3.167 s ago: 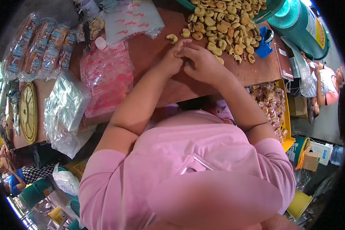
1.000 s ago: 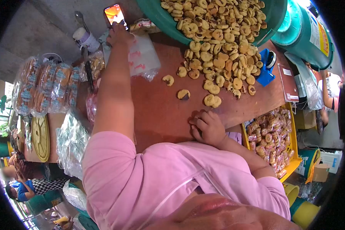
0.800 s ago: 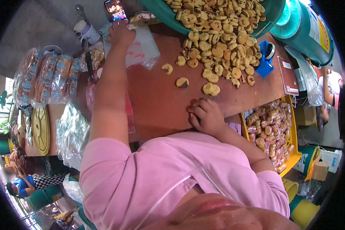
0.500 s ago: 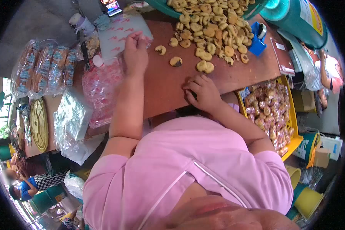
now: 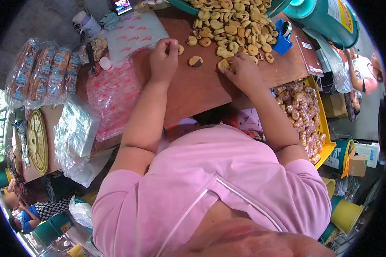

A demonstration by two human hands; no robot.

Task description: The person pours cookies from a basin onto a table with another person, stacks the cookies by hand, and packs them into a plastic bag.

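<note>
A heap of small golden pastries [image 5: 231, 28], some with dark filling showing, spreads over the brown table [image 5: 188, 92]. My right hand [image 5: 245, 75] is at the near edge of the heap, thumb and fingers closed around a pastry [image 5: 223, 65]. My left hand [image 5: 164, 60] is raised above the table with its fingertips pinched together; whatever they hold is too small or clear to make out. Close beside its fingers lies one pastry [image 5: 180, 50], and another with a dark patch [image 5: 195, 61] sits between my hands. Red-printed clear plastic bags [image 5: 135, 36] lie just left of my left hand.
Pink-printed plastic bags [image 5: 111, 96] and packed bread [image 5: 43, 75] are at left. A blue tape dispenser [image 5: 283, 43] stands right of the heap. A yellow crate [image 5: 326, 147] of wrapped pastries sits at lower right, below a green bucket [image 5: 326, 19]. Other people are at both sides.
My left hand has moved right, away from the printed bags, fingers pinched. My right hand has moved forward from the table's near edge to the heap and closed on a pastry.
</note>
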